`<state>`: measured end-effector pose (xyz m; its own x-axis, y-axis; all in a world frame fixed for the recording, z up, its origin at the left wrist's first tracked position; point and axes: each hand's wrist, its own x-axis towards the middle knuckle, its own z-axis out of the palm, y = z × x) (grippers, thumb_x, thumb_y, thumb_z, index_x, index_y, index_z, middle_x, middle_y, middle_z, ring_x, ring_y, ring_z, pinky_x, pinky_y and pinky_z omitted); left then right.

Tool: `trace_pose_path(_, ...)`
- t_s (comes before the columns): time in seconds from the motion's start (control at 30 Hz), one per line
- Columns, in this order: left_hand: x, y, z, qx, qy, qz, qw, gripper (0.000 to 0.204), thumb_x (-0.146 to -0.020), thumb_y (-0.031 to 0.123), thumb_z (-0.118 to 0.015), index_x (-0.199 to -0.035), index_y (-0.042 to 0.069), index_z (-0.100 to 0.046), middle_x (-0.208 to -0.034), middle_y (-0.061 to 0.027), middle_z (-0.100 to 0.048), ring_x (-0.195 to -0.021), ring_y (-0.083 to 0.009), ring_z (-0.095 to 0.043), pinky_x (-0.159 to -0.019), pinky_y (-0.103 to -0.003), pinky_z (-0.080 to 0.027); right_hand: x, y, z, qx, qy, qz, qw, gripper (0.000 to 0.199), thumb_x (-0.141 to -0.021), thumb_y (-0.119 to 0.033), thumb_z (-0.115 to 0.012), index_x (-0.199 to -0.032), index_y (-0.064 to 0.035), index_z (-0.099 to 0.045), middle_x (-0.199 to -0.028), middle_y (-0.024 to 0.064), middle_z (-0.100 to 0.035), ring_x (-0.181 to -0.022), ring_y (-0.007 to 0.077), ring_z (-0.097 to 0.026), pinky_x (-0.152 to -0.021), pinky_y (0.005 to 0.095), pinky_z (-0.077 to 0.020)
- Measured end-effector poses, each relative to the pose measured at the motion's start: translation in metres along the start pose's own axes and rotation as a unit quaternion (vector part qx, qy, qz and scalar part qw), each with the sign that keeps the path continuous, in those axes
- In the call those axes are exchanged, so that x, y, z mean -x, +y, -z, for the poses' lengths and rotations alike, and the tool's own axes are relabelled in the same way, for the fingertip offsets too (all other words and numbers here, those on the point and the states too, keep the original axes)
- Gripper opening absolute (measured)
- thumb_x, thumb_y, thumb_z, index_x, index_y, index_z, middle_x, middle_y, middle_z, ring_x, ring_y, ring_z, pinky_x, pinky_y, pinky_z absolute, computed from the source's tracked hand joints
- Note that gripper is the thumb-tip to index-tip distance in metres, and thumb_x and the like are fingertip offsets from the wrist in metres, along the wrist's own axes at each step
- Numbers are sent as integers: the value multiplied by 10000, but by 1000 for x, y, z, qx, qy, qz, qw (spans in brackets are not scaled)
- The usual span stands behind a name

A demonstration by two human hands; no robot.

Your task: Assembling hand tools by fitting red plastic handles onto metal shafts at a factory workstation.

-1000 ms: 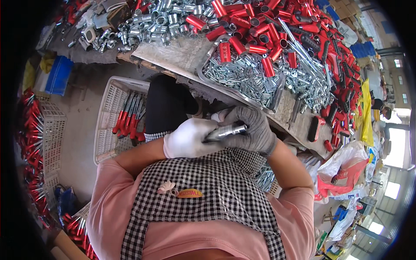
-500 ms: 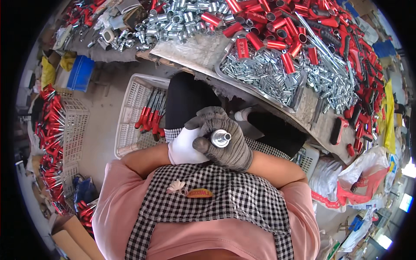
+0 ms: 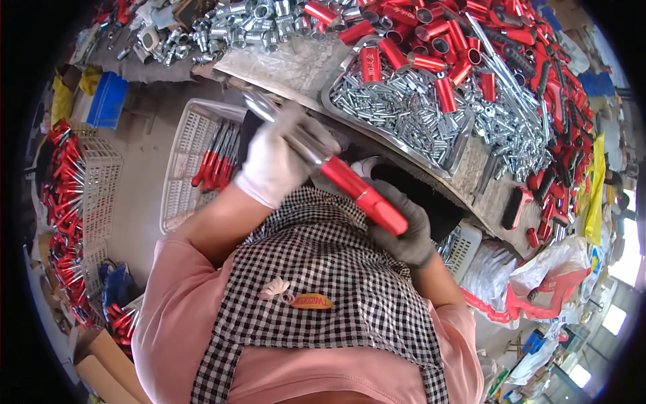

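A long tool with a red handle (image 3: 363,196) and a bare metal shaft (image 3: 282,128) lies slanted between my two hands, its metal end pointing up and left. My left hand (image 3: 272,165), in a white glove, is wrapped around the shaft. Lower down, my right hand (image 3: 407,236), in a grey glove, grips the far end of the red handle. Both hands are in front of my chest, over a checked apron (image 3: 323,283).
A white plastic basket (image 3: 185,145) with red-handled tools sits on the floor left of my left hand. A metal tray (image 3: 397,145) of small silver parts and piles of red sleeves (image 3: 464,40) cover the bench ahead. Crates of red tools (image 3: 74,182) stand at far left, bags (image 3: 545,283) at right.
My hands were pressed together around a silver end piece. They have since drawn apart, the left rising up and left, and the red-handled tool now stretches between them.
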<state>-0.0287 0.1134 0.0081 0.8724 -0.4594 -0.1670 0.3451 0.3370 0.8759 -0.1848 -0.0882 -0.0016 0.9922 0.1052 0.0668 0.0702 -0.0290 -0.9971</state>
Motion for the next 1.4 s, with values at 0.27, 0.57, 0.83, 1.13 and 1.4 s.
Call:
trace_pose_path(0.27,-39,-268,5,238,21,524,818,257,-1006,251,-446,-1094,58,-593,-999,-157,-667,-871,-320,-663,-765,-463,-558,50,136,26,-376,249,-439,777,476,-749,-90,-651,-1200,38,-564,-878,124,-655,-754,265,-655,-730,380,-564)
trace_pose_path(0.57,-50,-342,-2,113,-91,536,832,354,-1022,286,-436,-1222,37,-589,-1149,-143,-667,-1013,-275,-663,-754,-393,-582,51,219,32,-407,321,-409,751,463,-865,-69,-520,-1326,-43,-506,-1194,105,-613,-1014,293,-618,-802,404,-541)
trace_pose_path(0.83,-61,-332,7,115,-47,500,857,348,-1000,300,-458,-1209,66,-608,-1114,-125,-677,-906,-259,-672,-642,-375,-566,27,254,24,-358,254,-425,792,441,-912,-128,-571,-1347,-95,-508,-1248,91,-600,-1123,223,-572,-906,342,-510)
trace_pose_path(1.13,-59,-307,-13,128,34,484,865,356,-995,315,-458,-1202,70,-611,-1095,-116,-682,-859,-252,-671,-610,-370,-553,28,229,32,-349,318,-400,786,484,-825,-107,-615,-1298,-35,-540,-1152,112,-639,-927,274,-658,-803,401,-578)
trace_pose_path(1.4,-61,-282,-17,136,111,456,873,364,-991,329,-458,-1196,73,-615,-1079,-108,-687,-817,-245,-670,-581,-365,-541,23,270,39,-257,292,-379,840,493,-874,-206,-654,-1328,-71,-516,-1174,95,-615,-952,240,-611,-762,352,-538)
